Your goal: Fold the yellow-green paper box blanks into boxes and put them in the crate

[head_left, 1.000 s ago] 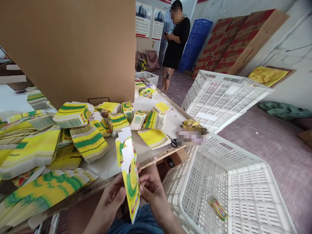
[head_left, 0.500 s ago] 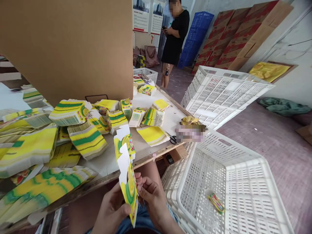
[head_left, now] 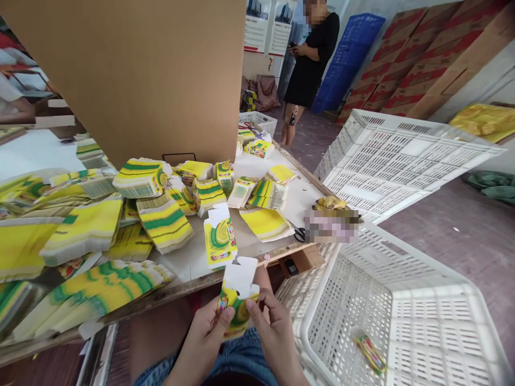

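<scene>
Held carton (head_left: pixel 240 309) turned broadside, white sleeve (head_left: pixel 8 90) newly visible

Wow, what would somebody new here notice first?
Probably the huge brown cardboard panel at the upper left, behind bundles of yellow-and-green packaging spread over the table. Next, the small yellow box held low in the middle, and the big white crate at lower right with one colourful packet inside.

Not a word reads clearly: print blurs on the yellow-and-green cardboard box (head_left: pixel 239 308) in the hands (head_left: pixel 205 329); the small pinkish logo on a matching yellow-and-green box (head_left: pixel 219 240) just beyond them, red print on brown cardboard cartons (head_left: pixel 418 59) far to their right and text on white-and-red paper posters (head_left: pixel 257 29) far ahead are illegible.
</scene>
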Motion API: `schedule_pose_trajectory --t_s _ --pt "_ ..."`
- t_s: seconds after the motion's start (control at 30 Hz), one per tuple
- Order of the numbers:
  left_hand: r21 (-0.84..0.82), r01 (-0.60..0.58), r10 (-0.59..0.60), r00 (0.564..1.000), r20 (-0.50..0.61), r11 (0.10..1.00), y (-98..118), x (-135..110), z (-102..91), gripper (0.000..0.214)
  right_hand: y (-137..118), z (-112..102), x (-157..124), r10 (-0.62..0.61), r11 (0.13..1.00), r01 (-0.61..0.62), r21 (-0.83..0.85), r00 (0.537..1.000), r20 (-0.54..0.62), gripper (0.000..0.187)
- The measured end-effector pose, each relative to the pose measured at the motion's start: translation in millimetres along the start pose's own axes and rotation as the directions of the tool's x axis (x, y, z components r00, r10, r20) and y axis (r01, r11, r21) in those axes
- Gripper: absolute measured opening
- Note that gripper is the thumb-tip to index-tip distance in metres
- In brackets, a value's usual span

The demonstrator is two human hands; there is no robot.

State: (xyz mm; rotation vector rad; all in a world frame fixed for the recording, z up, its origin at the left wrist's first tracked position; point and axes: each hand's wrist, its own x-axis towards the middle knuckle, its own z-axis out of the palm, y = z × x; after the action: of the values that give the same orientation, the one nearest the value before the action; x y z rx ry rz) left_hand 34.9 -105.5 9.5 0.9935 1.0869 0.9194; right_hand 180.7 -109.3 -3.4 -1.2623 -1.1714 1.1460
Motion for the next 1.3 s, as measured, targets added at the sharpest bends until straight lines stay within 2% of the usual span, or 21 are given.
schedule_pose_trajectory --t_s 0.07,0.13,0.23,0.33,0.4,0.43,0.5,0.57,0.6,0.67,0.77,0.83,0.9,1.0,1.07,1.17,1.3 --pt "0.071 -0.06 0.067 0.993 -0.096 0.996 -4.0 -0.8 -2.2 0.05 4.6 -1.4 -1.7 0.023 1.0 -0.023 -0.019 1.0 0.01 0.019" --pt "0.051 -0.097 0.102 0.988 -0.118 0.994 -6.2 -2.7 -3.9 0.057 6.9 -5.1 -2.2 0.026 0.999 -0.027 0.025 0.999 0.039 0.021" --pt "-0.042 -0.108 0.109 0.994 0.024 0.993 -3.3 -5.6 -7.4 0.054 4.9 -14.6 -1.6 0.0 0.995 -0.013 0.095 0.99 0.139 0.038" --pt "-0.072 -0.071 0.084 0.975 0.206 0.995 3.5 -7.9 -11.3 0.036 -1.2 -24.6 0.7 0.008 1.0 -0.014 0.019 0.959 0.283 0.025" --pt "-0.108 -0.046 0.073 0.96 0.271 0.993 6.4 -9.5 -11.4 0.022 -4.6 -28.2 2.7 -0.016 0.998 0.035 -0.052 0.944 0.33 0.023" --pt "-0.142 -0.036 0.075 0.957 0.28 0.989 7.0 -10.3 -10.6 0.021 -5.6 -28.6 3.6 -0.042 0.994 0.071 -0.077 0.943 0.33 0.026" --pt "-0.217 -0.007 0.069 0.957 0.281 0.976 6.8 -11.6 -8.3 0.036 -6.3 -27.4 4.9 -0.073 0.991 0.103 -0.09 0.954 0.29 0.025" --pt "-0.253 0.014 0.06 0.958 0.28 0.967 5.7 -11.7 -6.9 0.057 -6.2 -25.4 5.8 -0.067 0.995 0.081 -0.051 0.973 0.222 0.02" --pt "-0.239 0.009 0.06 0.959 0.279 0.971 5.1 -11.1 -7.0 0.061 -6.5 -24.9 6.4 -0.06 0.997 0.068 -0.032 0.978 0.199 0.025" --pt "-0.153 -0.041 0.078 0.966 0.247 0.987 4.0 -9.1 -8.8 0.047 -8.3 -26.3 8.0 -0.088 0.995 0.097 -0.039 0.976 0.198 0.028" --pt "0.008 -0.098 0.095 0.983 0.16 0.995 1.8 -5.4 -12.2 0.028 -12.1 -33.1 11.0 -0.132 0.982 0.165 -0.096 0.95 0.282 0.031" --pt "0.078 -0.076 0.063 0.987 0.149 0.994 -0.1 -4.1 -12.9 0.032 -12.2 -36.9 11.9 -0.061 0.986 0.11 -0.126 0.939 0.339 0.028" --pt "0.139 -0.066 0.042 0.985 0.167 0.988 -2.0 -3.9 -12.0 0.036 -9.1 -37.3 11.7 0.064 0.984 0.003 -0.179 0.929 0.366 0.032" --pt "0.209 -0.115 0.073 0.978 0.196 0.971 -4.1 -3.7 -9.7 0.039 -2.3 -32.2 10.4 0.136 0.96 -0.049 -0.277 0.944 0.302 0.025" --pt "0.181 -0.109 0.071 0.976 0.205 0.977 -4.5 -2.5 -8.8 0.042 0.2 -28.4 9.8 0.105 0.945 -0.017 -0.326 0.961 0.255 0.021" --pt "0.025 -0.039 0.033 0.977 0.209 0.999 -3.1 1.0 -9.0 0.043 -1.6 -27.2 9.3 0.081 0.931 0.013 -0.365 0.967 0.241 0.027" --pt "-0.066 0.014 0.0 0.979 0.205 0.998 0.3 6.0 -5.8 0.041 -6.3 -29.4 8.4 0.04 0.953 0.034 -0.302 0.971 0.234 0.028"
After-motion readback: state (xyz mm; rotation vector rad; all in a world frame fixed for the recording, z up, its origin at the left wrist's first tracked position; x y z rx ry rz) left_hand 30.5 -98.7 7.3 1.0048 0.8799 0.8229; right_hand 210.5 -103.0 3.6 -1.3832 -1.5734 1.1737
